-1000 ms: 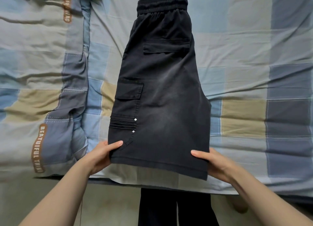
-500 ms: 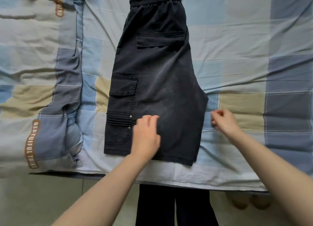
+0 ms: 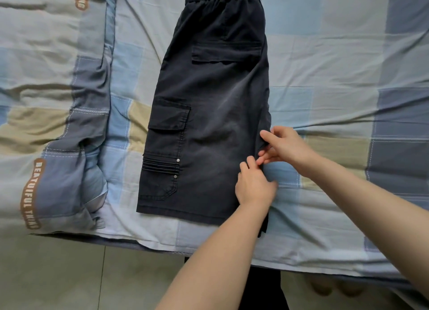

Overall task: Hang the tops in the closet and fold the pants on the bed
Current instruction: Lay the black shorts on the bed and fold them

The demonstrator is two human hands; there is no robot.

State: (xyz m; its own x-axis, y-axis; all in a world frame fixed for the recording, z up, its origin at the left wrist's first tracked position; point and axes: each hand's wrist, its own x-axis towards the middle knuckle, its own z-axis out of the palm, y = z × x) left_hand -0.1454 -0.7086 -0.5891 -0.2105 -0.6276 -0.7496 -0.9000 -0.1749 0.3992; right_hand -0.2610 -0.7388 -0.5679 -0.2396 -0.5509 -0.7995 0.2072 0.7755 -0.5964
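Black cargo shorts [image 3: 209, 114] lie flat on the bed, folded in half lengthwise, waistband at the far end and hem toward me. A flap pocket and a ribbed patch with two studs show on the left side. My left hand [image 3: 254, 186] rests on the right edge of the shorts near the crotch point, its fingertips pinching the fabric. My right hand [image 3: 284, 147] meets it from the right and pinches the same edge of cloth. Both hands touch each other there.
The bed sheet [image 3: 336, 73] is checked in blue, grey and beige. A quilt [image 3: 53, 124] with brown lettering lies bunched along the left. The bed's near edge [image 3: 162, 247] runs across the bottom, with tiled floor [image 3: 58, 275] and my dark trousers [image 3: 264, 286] below.
My left hand slid from the middle of the shorts to their right edge. My right hand came in from the sheet and took hold of that same edge. The crotch point is now tucked inward.
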